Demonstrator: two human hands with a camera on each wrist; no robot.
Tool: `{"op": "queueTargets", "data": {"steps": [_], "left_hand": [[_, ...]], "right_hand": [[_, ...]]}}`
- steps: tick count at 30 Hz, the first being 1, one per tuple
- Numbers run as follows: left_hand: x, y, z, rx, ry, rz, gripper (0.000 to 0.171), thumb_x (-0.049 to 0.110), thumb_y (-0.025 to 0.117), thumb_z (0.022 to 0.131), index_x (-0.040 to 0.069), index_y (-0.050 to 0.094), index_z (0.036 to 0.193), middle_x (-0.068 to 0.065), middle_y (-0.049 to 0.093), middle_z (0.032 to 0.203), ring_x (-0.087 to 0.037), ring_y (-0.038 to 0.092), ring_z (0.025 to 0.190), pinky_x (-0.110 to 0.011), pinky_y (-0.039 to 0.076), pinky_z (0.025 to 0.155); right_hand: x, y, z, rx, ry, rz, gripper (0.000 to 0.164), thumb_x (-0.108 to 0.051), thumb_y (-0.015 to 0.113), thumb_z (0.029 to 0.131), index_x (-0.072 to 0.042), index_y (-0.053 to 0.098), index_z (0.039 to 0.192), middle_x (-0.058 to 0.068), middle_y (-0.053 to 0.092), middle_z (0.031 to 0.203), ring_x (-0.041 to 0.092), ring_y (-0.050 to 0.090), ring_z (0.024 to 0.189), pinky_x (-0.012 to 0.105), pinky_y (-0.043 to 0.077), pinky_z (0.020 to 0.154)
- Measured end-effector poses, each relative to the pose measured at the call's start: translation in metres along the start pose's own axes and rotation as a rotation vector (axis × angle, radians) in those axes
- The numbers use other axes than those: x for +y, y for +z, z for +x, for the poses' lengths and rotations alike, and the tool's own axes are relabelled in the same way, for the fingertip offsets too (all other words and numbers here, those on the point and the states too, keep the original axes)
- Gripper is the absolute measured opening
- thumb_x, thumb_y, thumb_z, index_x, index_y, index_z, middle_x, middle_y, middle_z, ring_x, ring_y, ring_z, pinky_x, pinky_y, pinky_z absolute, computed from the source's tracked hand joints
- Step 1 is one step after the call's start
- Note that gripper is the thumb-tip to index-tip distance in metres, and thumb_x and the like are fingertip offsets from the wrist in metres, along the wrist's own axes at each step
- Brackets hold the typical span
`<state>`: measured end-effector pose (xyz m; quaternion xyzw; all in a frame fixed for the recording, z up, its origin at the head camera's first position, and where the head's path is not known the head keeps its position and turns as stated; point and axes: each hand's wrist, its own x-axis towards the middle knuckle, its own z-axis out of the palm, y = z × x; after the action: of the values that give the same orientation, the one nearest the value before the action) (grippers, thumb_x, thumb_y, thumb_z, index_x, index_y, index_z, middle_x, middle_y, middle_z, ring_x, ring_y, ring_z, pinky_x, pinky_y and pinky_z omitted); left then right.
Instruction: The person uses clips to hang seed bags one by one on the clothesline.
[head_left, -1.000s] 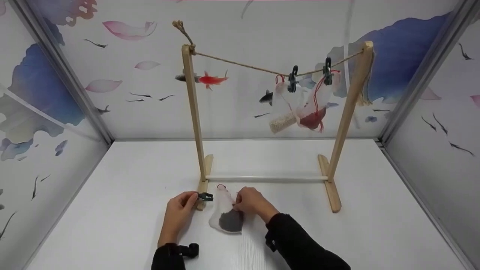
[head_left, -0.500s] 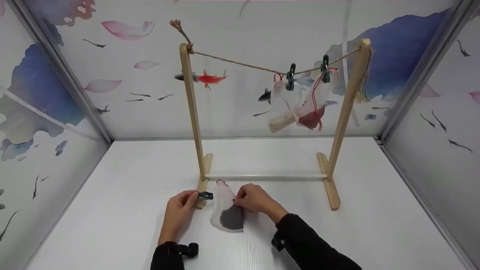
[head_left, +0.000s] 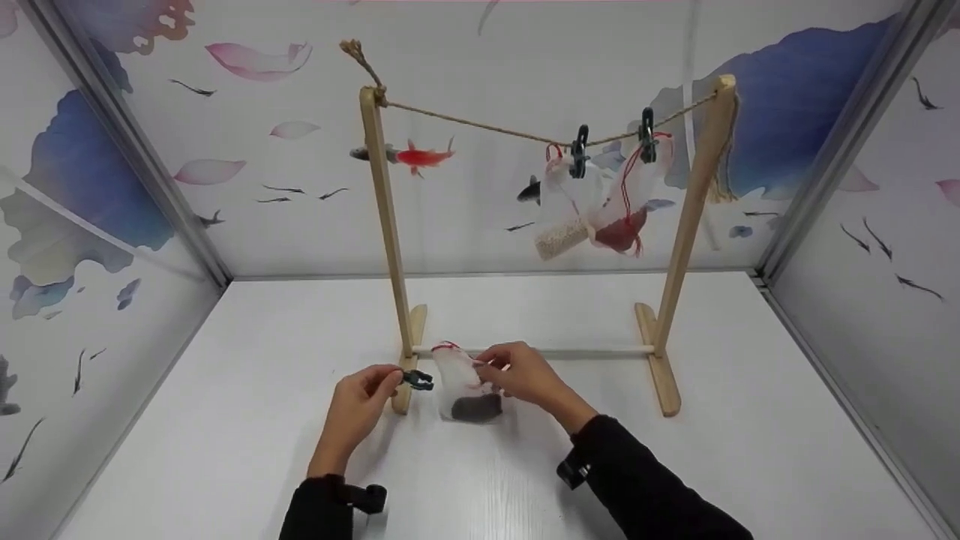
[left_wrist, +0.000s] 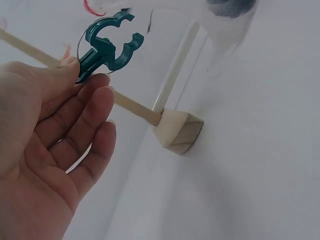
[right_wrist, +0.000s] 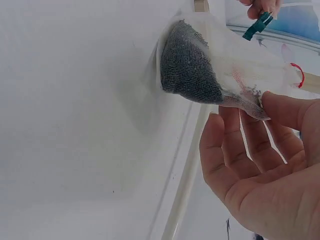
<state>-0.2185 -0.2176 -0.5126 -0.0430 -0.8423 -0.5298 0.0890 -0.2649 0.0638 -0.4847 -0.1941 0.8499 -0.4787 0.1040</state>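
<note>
Between thumb and fingertips my left hand pinches a dark green clothespin; its curved mouth is parted and grips nothing. My right hand pinches the edge of a white mesh drawstring bag, seen closely in the right wrist view. Dark grains fill the bottom of this bag, and a red cord shows at its top. The bag stands upright in front of the rack's crossbar, just right of the clothespin and apart from it. Whether its base touches the table cannot be told.
A wooden rack carries a sagging rope. Two green clothespins hold a bag of pale grains and a bag of red contents toward the rope's right end. Patterned walls enclose the white table.
My right hand has raised the bag of dark grains from lying flat to upright and moved it slightly forward. The left hand with the clothespin has shifted a little forward.
</note>
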Motion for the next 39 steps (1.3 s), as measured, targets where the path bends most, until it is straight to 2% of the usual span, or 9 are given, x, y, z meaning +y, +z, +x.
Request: {"op": "queueTargets", "data": {"steps": [3, 7, 13, 19, 22, 28, 33, 39], "left_hand": [[0.013, -0.002, 0.003, -0.007, 0.063, 0.041, 0.021, 0.025, 0.068, 0.1, 0.006, 0.076, 0.106, -0.007, 0.073, 0.09, -0.017, 0.066, 0.08, -0.026, 0.051, 0.068], [0.036, -0.014, 0.014, 0.023, 0.159, 0.103, 0.02, 0.022, 0.068, 0.1, 0.006, 0.077, 0.107, 0.002, 0.073, 0.088, -0.014, 0.066, 0.078, -0.027, 0.052, 0.068], [0.073, -0.036, 0.03, 0.053, 0.258, 0.12, 0.019, 0.019, 0.067, 0.1, 0.006, 0.077, 0.109, 0.002, 0.074, 0.092, -0.014, 0.068, 0.079, -0.025, 0.052, 0.068], [0.111, -0.049, 0.045, 0.113, 0.401, 0.118, 0.019, 0.018, 0.068, 0.099, 0.004, 0.077, 0.108, -0.001, 0.075, 0.092, -0.015, 0.069, 0.079, -0.023, 0.05, 0.067], [0.131, -0.052, 0.053, 0.143, 0.471, 0.145, 0.019, 0.018, 0.068, 0.1, 0.003, 0.077, 0.107, -0.001, 0.075, 0.09, -0.013, 0.069, 0.078, -0.021, 0.048, 0.066], [0.175, -0.062, 0.072, 0.194, 0.609, 0.136, 0.018, 0.013, 0.068, 0.099, 0.0, 0.075, 0.108, -0.01, 0.075, 0.089, -0.016, 0.069, 0.074, -0.017, 0.049, 0.066], [0.208, -0.068, 0.085, 0.236, 0.654, 0.097, 0.018, 0.014, 0.068, 0.099, 0.0, 0.075, 0.109, -0.01, 0.074, 0.088, -0.014, 0.067, 0.069, -0.018, 0.049, 0.063], [0.226, -0.064, 0.093, 0.25, 0.677, 0.067, 0.02, 0.017, 0.069, 0.098, 0.0, 0.075, 0.109, -0.005, 0.074, 0.087, -0.012, 0.066, 0.06, -0.02, 0.051, 0.059]], "right_hand": [[-0.006, -0.008, -0.002, -0.009, -0.003, -0.009, 0.017, -0.022, 0.067, 0.098, -0.011, 0.076, 0.107, 0.0, 0.07, 0.093, 0.016, 0.065, 0.078, 0.03, 0.056, 0.063], [-0.017, -0.02, -0.002, 0.01, 0.009, 0.023, 0.017, -0.022, 0.066, 0.098, -0.009, 0.073, 0.106, 0.002, 0.069, 0.097, 0.019, 0.062, 0.083, 0.032, 0.056, 0.067], [-0.033, -0.033, 0.0, 0.068, -0.009, 0.108, 0.02, -0.025, 0.065, 0.095, -0.008, 0.071, 0.105, 0.004, 0.067, 0.094, 0.021, 0.061, 0.085, 0.031, 0.053, 0.072], [-0.053, -0.043, 0.005, 0.13, -0.105, 0.322, 0.025, -0.022, 0.066, 0.097, -0.001, 0.067, 0.11, 0.011, 0.066, 0.098, 0.025, 0.063, 0.092, 0.034, 0.052, 0.084], [-0.067, -0.048, 0.01, 0.192, -0.133, 0.422, 0.023, -0.019, 0.067, 0.097, 0.001, 0.067, 0.109, 0.012, 0.065, 0.099, 0.024, 0.063, 0.095, 0.034, 0.053, 0.087], [-0.101, -0.057, 0.014, 0.308, -0.224, 0.603, 0.022, -0.018, 0.065, 0.101, -0.002, 0.064, 0.115, 0.012, 0.065, 0.107, 0.024, 0.061, 0.103, 0.037, 0.051, 0.094], [-0.124, -0.062, 0.019, 0.372, -0.299, 0.702, 0.021, -0.017, 0.062, 0.103, -0.003, 0.061, 0.118, 0.011, 0.062, 0.111, 0.022, 0.059, 0.105, 0.039, 0.049, 0.096], [-0.141, -0.069, 0.027, 0.455, -0.308, 0.793, 0.017, -0.016, 0.06, 0.104, -0.005, 0.06, 0.117, 0.01, 0.063, 0.106, 0.022, 0.061, 0.102, 0.038, 0.05, 0.095]]}}
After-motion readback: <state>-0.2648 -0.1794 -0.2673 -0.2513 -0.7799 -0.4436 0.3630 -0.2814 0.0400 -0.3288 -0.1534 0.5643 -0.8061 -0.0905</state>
